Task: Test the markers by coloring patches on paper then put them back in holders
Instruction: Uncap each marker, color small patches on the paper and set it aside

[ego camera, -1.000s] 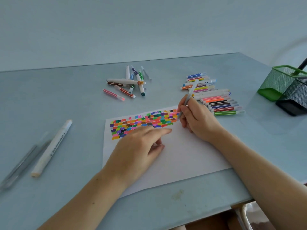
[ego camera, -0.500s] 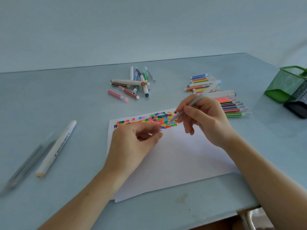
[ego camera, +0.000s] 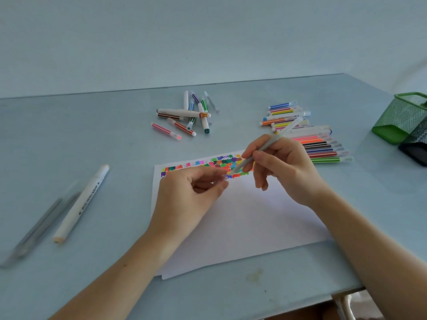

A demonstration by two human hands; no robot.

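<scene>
A white sheet of paper (ego camera: 242, 215) lies in front of me, with a band of several colored patches (ego camera: 221, 161) along its far edge. My right hand (ego camera: 286, 167) holds a slim translucent grey pen (ego camera: 277, 138) above the patches, its tip slanting down to the left. My left hand (ego camera: 184, 199) is raised off the paper with curled fingers. Its thumb and forefinger pinch what looks like a small clear cap right at the pen's tip. The cap itself is barely visible.
A row of striped markers (ego camera: 321, 146) lies right of the paper, and a loose pile of markers (ego camera: 187, 116) lies farther back. A green mesh holder (ego camera: 402, 116) and a black one (ego camera: 416, 146) stand far right. A white marker (ego camera: 80, 202) and grey pens (ego camera: 39, 225) lie left.
My left hand lifted off the paper and curled its fingers up to the pen tip. My right hand raised the pen from the patches and tilted it toward the left hand.
</scene>
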